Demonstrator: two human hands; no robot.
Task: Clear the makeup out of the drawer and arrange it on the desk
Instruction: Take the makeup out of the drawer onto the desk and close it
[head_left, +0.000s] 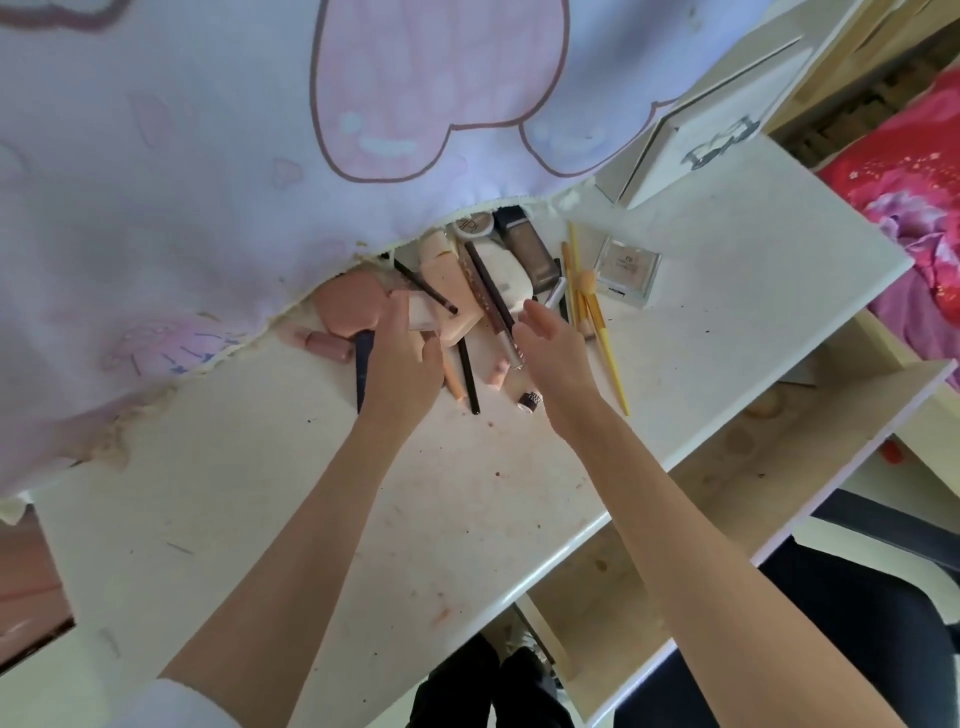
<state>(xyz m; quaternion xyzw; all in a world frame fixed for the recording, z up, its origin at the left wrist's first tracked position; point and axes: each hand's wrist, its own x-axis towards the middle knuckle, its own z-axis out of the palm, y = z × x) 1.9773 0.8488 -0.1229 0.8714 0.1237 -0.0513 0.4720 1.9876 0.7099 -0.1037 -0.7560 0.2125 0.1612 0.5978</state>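
Observation:
A heap of makeup lies at the back of the white desk (467, 493): a pink heart compact (345, 306), peach tubes (452, 283), a dark foundation bottle (527, 244), black pencils (467, 374), yellow brushes (597, 317) and a clear palette (626, 270). My left hand (400, 358) rests on the heap's left side, fingers curled over a pale flat case (421, 314) by the compact. To the right of the pencils hovers my right hand (553, 348), fingers straight and holding nothing. The pulled-out drawer (649, 525) below the desk edge shows bare wood.
A white and pink cloth (208, 182) hangs over the desk's back left and covers part of the heap. A small white drawer box (696, 135) stands at the back right. Red floral bedding (904, 171) lies beyond the desk's right end. A dark chair (878, 545) sits below.

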